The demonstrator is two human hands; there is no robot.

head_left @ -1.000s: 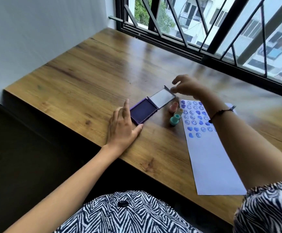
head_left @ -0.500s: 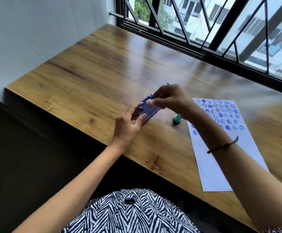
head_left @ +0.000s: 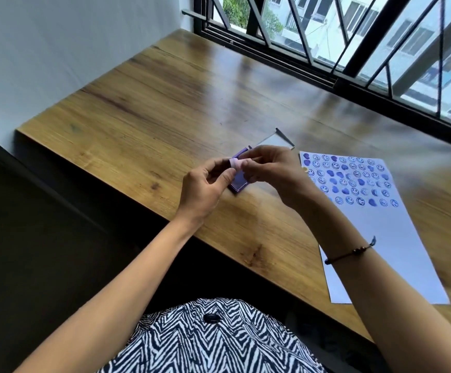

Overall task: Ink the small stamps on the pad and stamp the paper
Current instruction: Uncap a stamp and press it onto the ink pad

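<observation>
Hands together pinch my small pink stamp directly above the open purple ink pad on the counter, left hand nearer it, printed paper lying to the pad's right.

Wooden tabletop, glossy, with visible grain, set against a white wall and a barred window. Directly on it: purple ink pad near the front edge, lid open and laid back toward the window; white paper just right of the pad, far part covered with rows of blue stamp marks, near end overhanging the front edge.
</observation>
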